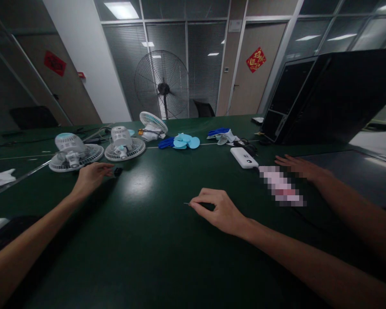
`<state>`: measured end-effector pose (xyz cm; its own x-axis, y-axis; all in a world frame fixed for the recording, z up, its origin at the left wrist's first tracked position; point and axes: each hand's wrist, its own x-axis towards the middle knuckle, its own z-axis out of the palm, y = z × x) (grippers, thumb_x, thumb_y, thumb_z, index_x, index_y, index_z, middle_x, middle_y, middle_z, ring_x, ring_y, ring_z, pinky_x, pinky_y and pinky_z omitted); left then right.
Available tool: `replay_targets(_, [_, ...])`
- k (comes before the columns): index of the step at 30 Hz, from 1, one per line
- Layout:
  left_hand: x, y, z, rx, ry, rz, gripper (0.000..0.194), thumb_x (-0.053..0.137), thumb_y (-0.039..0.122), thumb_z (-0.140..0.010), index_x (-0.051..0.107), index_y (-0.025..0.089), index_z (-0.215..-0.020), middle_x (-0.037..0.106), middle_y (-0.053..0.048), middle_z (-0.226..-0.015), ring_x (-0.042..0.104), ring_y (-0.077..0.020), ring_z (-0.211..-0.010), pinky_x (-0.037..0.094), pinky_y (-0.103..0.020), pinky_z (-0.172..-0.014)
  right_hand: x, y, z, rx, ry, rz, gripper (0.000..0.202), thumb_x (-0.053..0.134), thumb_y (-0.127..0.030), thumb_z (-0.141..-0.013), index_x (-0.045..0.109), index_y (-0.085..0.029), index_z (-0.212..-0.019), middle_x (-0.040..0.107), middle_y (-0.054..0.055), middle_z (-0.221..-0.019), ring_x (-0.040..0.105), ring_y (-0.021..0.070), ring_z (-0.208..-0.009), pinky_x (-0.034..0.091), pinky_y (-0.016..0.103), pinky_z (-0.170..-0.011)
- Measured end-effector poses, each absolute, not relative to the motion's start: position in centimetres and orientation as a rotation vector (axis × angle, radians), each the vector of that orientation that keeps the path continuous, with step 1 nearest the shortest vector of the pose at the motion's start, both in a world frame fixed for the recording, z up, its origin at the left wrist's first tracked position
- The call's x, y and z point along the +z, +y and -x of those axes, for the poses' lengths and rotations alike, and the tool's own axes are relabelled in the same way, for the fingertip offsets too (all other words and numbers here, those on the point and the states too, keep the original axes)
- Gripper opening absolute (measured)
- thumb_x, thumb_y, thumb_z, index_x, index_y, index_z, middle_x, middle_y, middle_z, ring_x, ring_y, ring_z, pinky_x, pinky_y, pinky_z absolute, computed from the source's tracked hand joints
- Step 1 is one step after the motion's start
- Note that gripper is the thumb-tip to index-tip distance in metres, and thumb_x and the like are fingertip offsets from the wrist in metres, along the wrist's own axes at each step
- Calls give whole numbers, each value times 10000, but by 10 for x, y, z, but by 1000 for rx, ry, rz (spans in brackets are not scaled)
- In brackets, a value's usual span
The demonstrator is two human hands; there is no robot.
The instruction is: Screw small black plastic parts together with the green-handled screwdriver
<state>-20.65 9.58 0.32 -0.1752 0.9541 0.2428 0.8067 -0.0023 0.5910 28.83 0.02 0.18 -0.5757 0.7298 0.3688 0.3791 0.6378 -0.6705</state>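
My right hand is pinched on a thin metal rod whose tip sticks out to the left, low over the green table. My left hand reaches out at the left, its fingers closed beside a small black object; whether they grip it is unclear. Just beyond that hand lie two white fan parts with round grilles. Farther back, a third fan leans with its grille tilted up. Light blue fan blades lie beside a dark blue glove.
Another person's hand rests at the right, near a white power bank and a blurred-out phone-like item. A large black case stands at the back right. Blue-and-white gloves and cables lie toward the back.
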Motion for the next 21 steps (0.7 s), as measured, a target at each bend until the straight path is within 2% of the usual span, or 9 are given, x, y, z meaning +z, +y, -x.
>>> replay_targets(3, [3,96,207,953,2057,-1874,427,564,387,-902,726,91,-1164,814,-128,-995,774,-287,-928,603,-386,-910,2,0,-288,744,-2213,860,183,640,-290,-1049,793,-206,-1105,723,32,-988,665,156,-846,515,267,-683])
replay_targets(7, [5,94,206,1009,2077,-1875,441,579,442,-874,728,103,-1114,787,-145,-1110,768,-292,-942,609,-394,-894,0,0,-289,753,-2218,858,190,630,-299,-1056,789,-208,-1105,718,28,-1000,662,146,-833,517,266,-682])
replay_targets(10, [6,92,205,1035,2056,-1879,507,565,524,-891,716,112,-1143,785,-125,-1049,761,-279,-914,619,-379,-844,-2,0,-290,761,-2219,858,184,634,-296,-1055,788,-211,-1111,719,24,-1003,662,145,-841,518,270,-697])
replay_targets(15, [4,91,203,1088,2022,-1841,580,553,560,-903,707,106,-1230,776,-100,-970,750,-248,-842,625,-373,-830,-3,1,-290,735,-2220,863,182,638,-294,-1054,787,-211,-1117,718,24,-989,658,146,-832,512,278,-699])
replay_targets(21, [4,91,204,1102,1912,-1795,682,623,612,-840,705,78,-1257,781,-125,-983,763,-290,-877,624,-418,-878,-2,2,-290,768,-2223,847,193,632,-303,-1056,789,-208,-1115,723,34,-994,664,149,-832,521,267,-679])
